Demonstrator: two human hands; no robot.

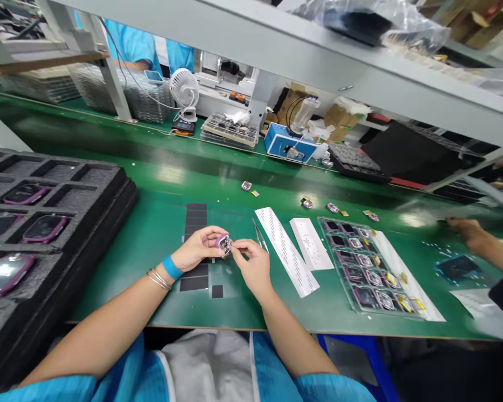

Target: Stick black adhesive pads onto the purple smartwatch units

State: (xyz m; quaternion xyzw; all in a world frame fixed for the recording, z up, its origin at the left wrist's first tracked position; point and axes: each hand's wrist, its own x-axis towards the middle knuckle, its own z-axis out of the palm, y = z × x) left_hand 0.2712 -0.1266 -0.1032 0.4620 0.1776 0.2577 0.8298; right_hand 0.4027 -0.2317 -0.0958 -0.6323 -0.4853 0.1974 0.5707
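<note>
My left hand [196, 248] grips a small purple watch case [223, 243] whose open side shows its inner parts. Thumb and fingers of my right hand [254, 267] are pinched together against the right edge of the case; whatever sits between those fingertips is too small to make out. Beneath my hands lies a strip of black squares [196, 214], with a single black square [217, 291] nearer me. Just right of my right hand are metal tweezers [260, 235] and a long white sheet [285, 254] printed with rows of dark marks.
A white block [311, 244] with tiny pieces and a clear tray [347, 295] of watch cases lie right. Black foam trays [104, 215] stand left. Loose watch parts [246, 186] dot the back. Another person's hand [465, 229] works far right. A shelf beam [251, 39] crosses above.
</note>
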